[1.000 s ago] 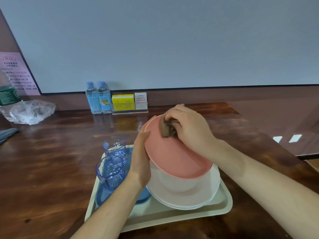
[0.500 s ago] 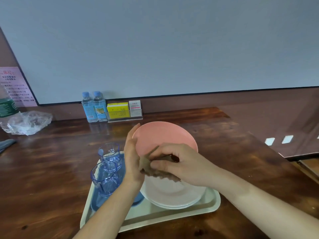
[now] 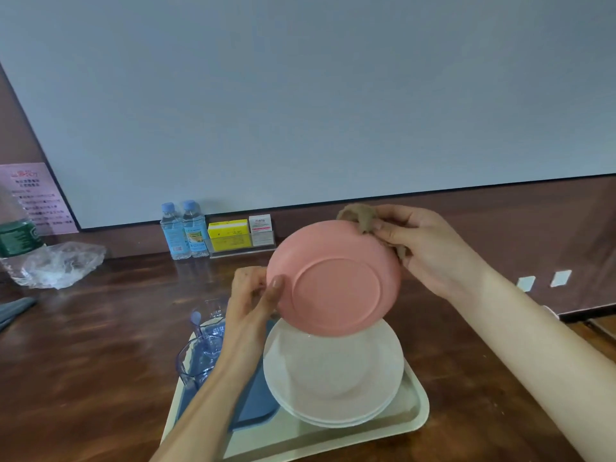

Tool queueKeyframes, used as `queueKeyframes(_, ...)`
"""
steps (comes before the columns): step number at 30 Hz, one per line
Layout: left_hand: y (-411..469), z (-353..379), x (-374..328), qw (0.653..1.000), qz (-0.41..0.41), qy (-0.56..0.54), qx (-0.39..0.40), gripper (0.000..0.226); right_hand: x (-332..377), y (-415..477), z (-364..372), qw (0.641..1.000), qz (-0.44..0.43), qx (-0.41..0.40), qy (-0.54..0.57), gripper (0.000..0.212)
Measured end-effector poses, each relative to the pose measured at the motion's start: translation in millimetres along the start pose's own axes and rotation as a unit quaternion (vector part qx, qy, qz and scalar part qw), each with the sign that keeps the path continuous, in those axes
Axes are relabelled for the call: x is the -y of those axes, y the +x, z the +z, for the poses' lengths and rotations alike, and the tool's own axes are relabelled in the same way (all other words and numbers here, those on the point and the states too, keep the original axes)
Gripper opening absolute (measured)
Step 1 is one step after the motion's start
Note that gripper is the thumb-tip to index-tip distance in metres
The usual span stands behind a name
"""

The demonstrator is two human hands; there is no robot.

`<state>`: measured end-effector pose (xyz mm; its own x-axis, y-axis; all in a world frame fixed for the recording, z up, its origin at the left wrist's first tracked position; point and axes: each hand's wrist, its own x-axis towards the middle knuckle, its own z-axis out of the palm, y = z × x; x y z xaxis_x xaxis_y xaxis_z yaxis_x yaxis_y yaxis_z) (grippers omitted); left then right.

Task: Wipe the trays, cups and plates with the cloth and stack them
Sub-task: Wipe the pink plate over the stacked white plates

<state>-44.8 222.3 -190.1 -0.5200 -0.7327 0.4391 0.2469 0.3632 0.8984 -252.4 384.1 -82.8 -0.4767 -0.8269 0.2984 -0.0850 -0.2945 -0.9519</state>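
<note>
A pink plate (image 3: 335,278) is held up above the trays with its underside turned toward me. My left hand (image 3: 255,293) pinches its left rim. My right hand (image 3: 420,248) grips a brown cloth (image 3: 358,215) against the plate's upper right rim. Below, stacked white plates (image 3: 333,375) sit on a cream tray (image 3: 413,418). A blue tray (image 3: 256,405) lies on the cream tray's left part, and clear blue cups (image 3: 198,358) stand on it, partly hidden by my left forearm.
The trays rest on a dark wooden table (image 3: 100,361). At the back wall stand two small water bottles (image 3: 183,230) and a yellow box (image 3: 228,235) in a holder. A large bottle (image 3: 16,238) and crumpled plastic bag (image 3: 63,265) lie far left.
The pink plate has been flipped so its underside faces me and raised higher. My right hand with the cloth has moved from the plate's lower front to its upper right rim.
</note>
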Motion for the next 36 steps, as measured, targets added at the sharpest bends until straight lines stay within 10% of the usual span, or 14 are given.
queueKeyframes(7,-0.9,6.7,1.3,0.949,-0.140,-0.271,0.074,0.057,-34.3,4.8,10.2,0.990,-0.031,-0.135,-0.019,0.022)
queueKeyframes(10,-0.5,3.4,2.1,0.932,-0.175,-0.316,0.043,0.057,-49.5,-2.6,16.7,0.921,-0.200,-0.227,-0.247,0.026)
queueKeyframes(15,-0.1,3.2,0.9,0.882,-0.258,-0.395,0.000,0.051,-89.2,-16.1,40.1,0.815,-0.302,-0.127,-0.479,0.031)
queueKeyframes(28,-0.7,-14.4,13.6,0.809,-0.282,-0.500,0.125,0.080,-102.6,-45.1,115.5,0.857,-0.270,0.061,-0.435,0.048)
queueKeyframes(36,-3.1,2.3,2.0,0.849,-0.278,-0.450,0.018,0.057,-95.2,7.2,56.3,0.812,-0.250,0.000,-0.528,0.050)
